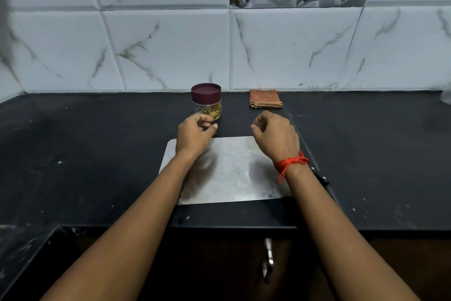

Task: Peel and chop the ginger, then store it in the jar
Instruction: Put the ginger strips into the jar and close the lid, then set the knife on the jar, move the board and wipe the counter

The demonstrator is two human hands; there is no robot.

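- The jar [206, 103] stands upright on the black surface [97, 154], just beyond the far edge of the pale board [234, 173] and close to the wall.
- Its maroon lid [206, 92] sits on top, and thin yellowish strips of ginger [213, 111] lie in the bottom of the clear glass.
- The left hand [192, 133] is right in front of the jar's lower left side, covering part of its base. Its fingers are loosely curled with a gap between thumb and forefinger, and nothing shows in that gap. Whether the fingertips touch the glass cannot be told.
- The right hand [275, 136] hovers above the board's far right corner, apart from the jar. Its fingers are loosely curled and it holds nothing.
- A red thread [291, 162] is wound around the right wrist, with loose ends hanging down.
- The board lies flat between the forearms, with a few small specks on its bare middle.
- A folded checked cloth [265, 98] lies to the right of the jar, near the marbled wall tiles [170, 44].
- A dark object [322, 178] shows just past the right wrist, too hidden to identify.
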